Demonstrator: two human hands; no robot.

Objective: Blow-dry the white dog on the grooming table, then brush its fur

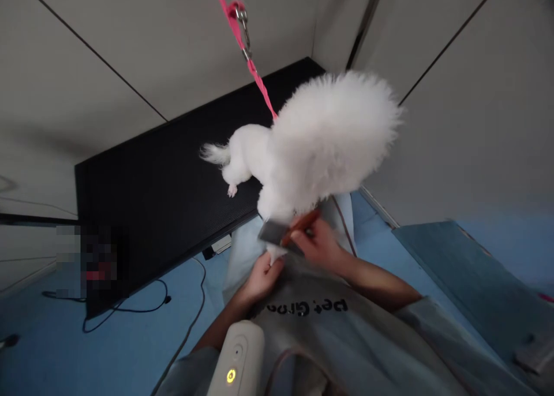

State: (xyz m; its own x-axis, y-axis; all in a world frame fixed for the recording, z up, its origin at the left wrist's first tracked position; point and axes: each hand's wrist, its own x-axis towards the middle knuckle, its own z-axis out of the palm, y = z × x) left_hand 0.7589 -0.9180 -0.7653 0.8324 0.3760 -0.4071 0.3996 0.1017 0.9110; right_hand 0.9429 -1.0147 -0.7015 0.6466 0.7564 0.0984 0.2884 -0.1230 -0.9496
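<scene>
A small white fluffy dog [320, 142] stands on a black grooming table [151, 188], facing me, its head close to my chest. A pink leash [253, 67] runs from its neck up to a metal clip. My left hand [262, 277] is closed around the dog's front paw, holding it up. My right hand [318, 243] grips a slicker brush [281, 232] with an orange-red handle, its pad against the fur of that front leg. The brush is blurred by motion.
A white device with a lit yellow button [236, 355] sits at my left arm, near the bottom edge. I wear a grey apron with dark lettering [307, 308]. Black cables [142, 303] trail over the blue floor. Grey walls enclose the table.
</scene>
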